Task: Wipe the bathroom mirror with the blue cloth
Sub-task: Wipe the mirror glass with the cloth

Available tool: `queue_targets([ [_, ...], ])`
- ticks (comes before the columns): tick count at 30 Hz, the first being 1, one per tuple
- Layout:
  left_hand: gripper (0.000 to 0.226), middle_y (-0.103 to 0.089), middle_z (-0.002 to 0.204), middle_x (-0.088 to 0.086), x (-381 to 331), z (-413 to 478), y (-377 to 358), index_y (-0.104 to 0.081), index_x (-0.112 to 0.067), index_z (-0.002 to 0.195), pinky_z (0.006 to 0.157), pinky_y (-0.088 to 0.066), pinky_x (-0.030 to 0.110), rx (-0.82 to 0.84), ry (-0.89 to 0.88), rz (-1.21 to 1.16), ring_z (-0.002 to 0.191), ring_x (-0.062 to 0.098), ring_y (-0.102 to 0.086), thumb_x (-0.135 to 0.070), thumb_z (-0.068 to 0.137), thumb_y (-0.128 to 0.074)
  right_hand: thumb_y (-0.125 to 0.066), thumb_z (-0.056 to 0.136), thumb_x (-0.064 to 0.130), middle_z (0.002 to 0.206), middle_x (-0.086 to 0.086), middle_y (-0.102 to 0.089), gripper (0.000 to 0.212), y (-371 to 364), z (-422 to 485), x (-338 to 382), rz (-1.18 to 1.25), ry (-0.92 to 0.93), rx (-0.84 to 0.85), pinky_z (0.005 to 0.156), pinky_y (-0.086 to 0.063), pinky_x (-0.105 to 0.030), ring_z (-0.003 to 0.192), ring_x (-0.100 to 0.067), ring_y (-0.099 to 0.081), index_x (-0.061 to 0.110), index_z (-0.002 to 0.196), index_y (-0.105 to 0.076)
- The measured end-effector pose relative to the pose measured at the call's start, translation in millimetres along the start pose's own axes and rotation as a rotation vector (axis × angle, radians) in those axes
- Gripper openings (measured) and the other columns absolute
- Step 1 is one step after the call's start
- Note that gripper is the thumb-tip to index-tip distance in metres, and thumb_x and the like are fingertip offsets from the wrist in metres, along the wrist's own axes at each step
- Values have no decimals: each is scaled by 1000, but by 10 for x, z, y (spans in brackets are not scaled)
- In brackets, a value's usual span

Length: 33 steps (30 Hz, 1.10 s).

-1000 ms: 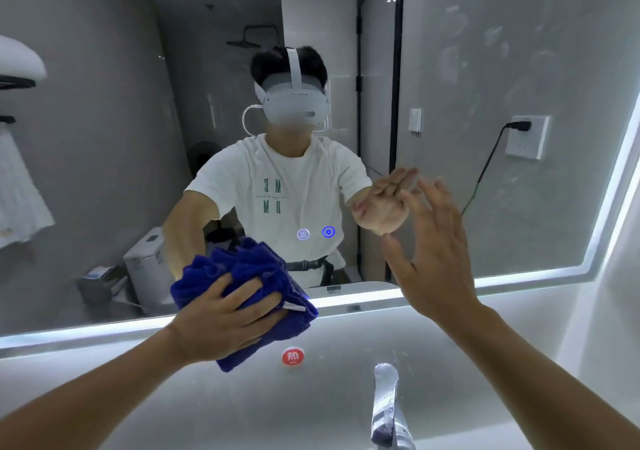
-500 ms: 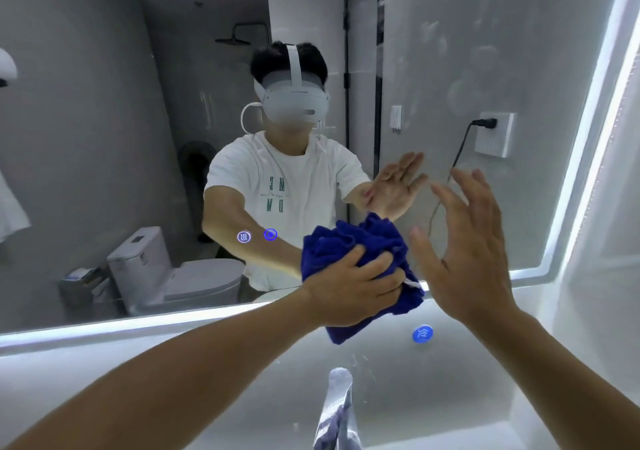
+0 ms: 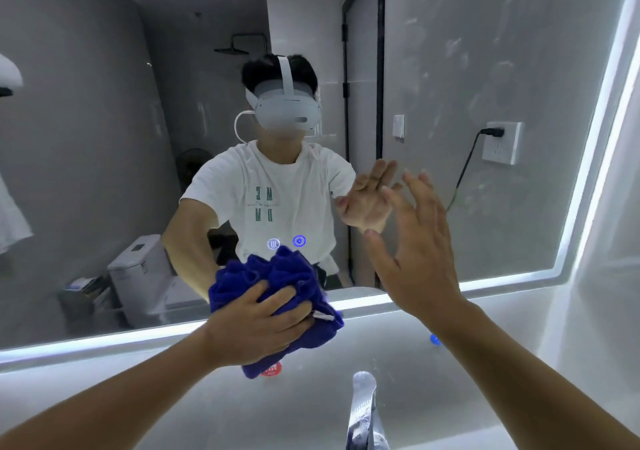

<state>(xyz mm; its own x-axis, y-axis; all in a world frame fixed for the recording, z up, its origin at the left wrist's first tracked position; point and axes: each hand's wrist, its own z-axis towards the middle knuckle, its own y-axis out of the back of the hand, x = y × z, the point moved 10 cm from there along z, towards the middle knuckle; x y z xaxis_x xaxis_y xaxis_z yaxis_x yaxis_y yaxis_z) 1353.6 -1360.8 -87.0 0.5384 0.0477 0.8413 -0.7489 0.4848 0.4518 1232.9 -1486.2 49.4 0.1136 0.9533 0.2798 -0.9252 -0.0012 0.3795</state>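
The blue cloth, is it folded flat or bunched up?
Bunched up. The blue cloth shows deep crumpled folds, and the left hand holds it as a wad against the mirror's lower edge.

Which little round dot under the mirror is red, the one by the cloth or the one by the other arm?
The red dot peeks out under the blue cloth; the other dot is blue.
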Motion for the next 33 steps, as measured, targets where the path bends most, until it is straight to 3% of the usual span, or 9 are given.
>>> queue_targets([
  [5,62,-55,130,-1,31,-139,-53,-55,-24,123,78,-53,45,21,19,14,115,30,-46,-34,68,-80,-54,90,30,153,-10,-30,53,77,-44,95,-31,38,-33,116,-6,-22,146,-23,-14,9,137,-47],
  [10,48,-57,129,-3,-20,321,50,-57,-25,122,82,-47,46,-54,90,58,117,29,-46,-37,77,-69,-54,88,29,152,-14,-31,53,291,56,-191,-50,5,-51,117,-19,-43,146,-26,-15,6,135,-48],
  [15,39,-57,131,-4,-167,1200,93,-59,-28,122,84,-47,46,-130,131,105,117,29,-46,-40,85,-61,-53,89,35,154,-8,-27,52,583,122,-638,-56,12,-95,115,-16,-37,147,-21,-12,13,136,-47],
  [18,35,-52,132,-4,-68,1628,153,-56,-28,123,86,-42,47,-191,232,109,118,28,-44,-39,90,-55,-52,89,36,154,-5,-26,51,752,191,-948,-53,0,-95,114,-13,-34,147,-20,-12,16,136,-46],
  [22,32,-48,132,-2,482,2002,460,-55,-29,123,91,-34,49,-319,439,115,117,30,-42,-42,94,-50,-54,88,32,154,-6,-29,51,843,294,-1065,9,43,-89,115,-20,-41,146,-22,-15,15,135,-46],
  [26,32,-61,127,2,1442,2208,1003,-63,-28,119,86,-40,50,-414,648,219,116,33,-44,-46,96,-51,-53,90,31,151,-9,-30,51,987,548,-937,99,97,-123,115,-24,-50,145,-26,-17,12,137,-46],
  [29,33,-59,129,3,2167,2190,1338,-60,-26,120,88,-40,49,-476,873,222,119,34,-46,-47,100,-45,-50,91,33,153,-10,-28,56,1046,717,-840,116,98,-142,117,-21,-50,147,-23,-12,8,140,-43],
  [33,35,-57,131,4,2238,2098,1366,-58,-24,123,92,-41,51,-523,1045,210,120,36,-48,-45,101,-40,-55,88,31,154,-6,-27,58,1015,800,-748,118,98,-157,117,-21,-48,147,-17,-9,9,141,-43],
])
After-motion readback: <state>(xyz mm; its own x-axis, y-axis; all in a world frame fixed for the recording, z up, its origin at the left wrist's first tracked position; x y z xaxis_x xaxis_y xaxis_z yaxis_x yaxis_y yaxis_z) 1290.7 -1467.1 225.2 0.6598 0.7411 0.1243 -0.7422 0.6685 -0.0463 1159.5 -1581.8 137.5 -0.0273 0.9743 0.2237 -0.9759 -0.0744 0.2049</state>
